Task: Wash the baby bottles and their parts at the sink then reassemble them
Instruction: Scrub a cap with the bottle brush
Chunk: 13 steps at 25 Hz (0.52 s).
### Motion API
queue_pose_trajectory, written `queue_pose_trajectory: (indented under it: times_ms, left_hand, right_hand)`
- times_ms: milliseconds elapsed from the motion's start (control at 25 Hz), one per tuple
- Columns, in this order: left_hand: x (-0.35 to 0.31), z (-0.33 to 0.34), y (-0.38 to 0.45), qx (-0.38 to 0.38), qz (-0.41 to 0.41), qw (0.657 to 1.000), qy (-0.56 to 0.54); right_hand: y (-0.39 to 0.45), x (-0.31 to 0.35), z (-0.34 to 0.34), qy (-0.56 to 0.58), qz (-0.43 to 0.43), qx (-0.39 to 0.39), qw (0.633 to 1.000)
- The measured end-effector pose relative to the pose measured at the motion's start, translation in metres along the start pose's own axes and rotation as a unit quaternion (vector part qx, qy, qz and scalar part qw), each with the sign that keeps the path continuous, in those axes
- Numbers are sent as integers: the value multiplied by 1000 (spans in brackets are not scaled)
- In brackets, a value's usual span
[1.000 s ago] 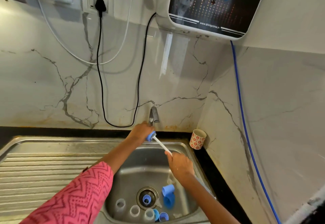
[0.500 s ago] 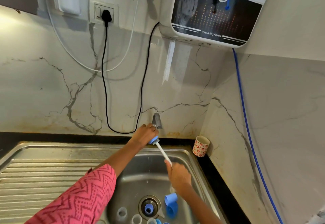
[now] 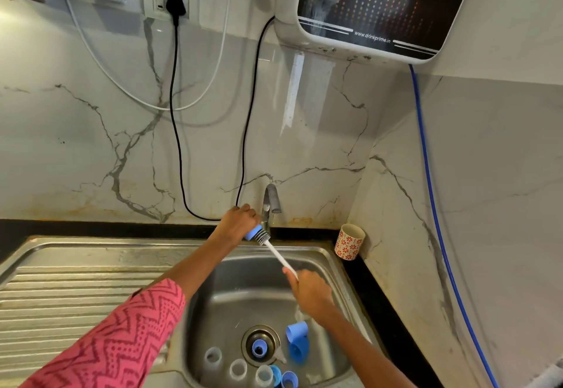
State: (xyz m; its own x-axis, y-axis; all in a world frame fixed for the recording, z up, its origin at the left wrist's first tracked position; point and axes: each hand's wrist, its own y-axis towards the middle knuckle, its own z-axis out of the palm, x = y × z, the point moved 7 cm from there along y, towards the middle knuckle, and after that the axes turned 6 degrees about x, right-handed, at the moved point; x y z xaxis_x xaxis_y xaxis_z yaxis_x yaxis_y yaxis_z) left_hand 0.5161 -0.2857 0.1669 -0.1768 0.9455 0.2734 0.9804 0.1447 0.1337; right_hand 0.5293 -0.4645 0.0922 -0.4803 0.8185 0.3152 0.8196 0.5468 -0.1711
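Note:
My left hand (image 3: 239,223) grips a blue bottle part (image 3: 253,232) under the tap (image 3: 270,201) at the back of the sink. My right hand (image 3: 310,291) holds the white handle of a bottle brush (image 3: 278,255), whose dark bristles sit at the mouth of the blue part. In the steel sink (image 3: 332,265) lie several parts: a blue ring (image 3: 259,348) on the drain, a blue cap (image 3: 298,342), clear bottles (image 3: 238,368) standing in a row at the front, and another blue ring (image 3: 288,379).
A ribbed steel draining board (image 3: 61,293) lies left of the basin. A floral paper cup (image 3: 349,241) stands on the black counter in the corner. A water purifier (image 3: 374,6), black cable (image 3: 176,113) and blue hose (image 3: 432,204) hang on the marble wall.
The view shifted slightly up then back down. Both hands stay at the tap, with the brush working at the blue part; the right hand has slid a little along the handle.

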Motion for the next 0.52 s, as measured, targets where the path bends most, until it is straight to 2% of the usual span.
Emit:
queue_pose_trajectory:
  times_ms: [80,160,280,400,520]
  left_hand:
    - [10,9,0,6,-43,999,-12]
    - [22,21,-4,14,-97,993,-62]
    - [21,35,-1,34,-102,988,-113]
    - [9,34,3,21,-77,993,-82]
    - [22,49,-3,33,-161,981,-104]
  right_hand:
    - [-8,9,13,14,-29,11,999]
    - [-11,13,3,-13,-53,-20,998]
    - [2,5,-20,-61,-33,-45,997]
    - [5,-1,-3,-21,-8,-18,1000]
    - [1,-12,16,26,-16,-5,1000]
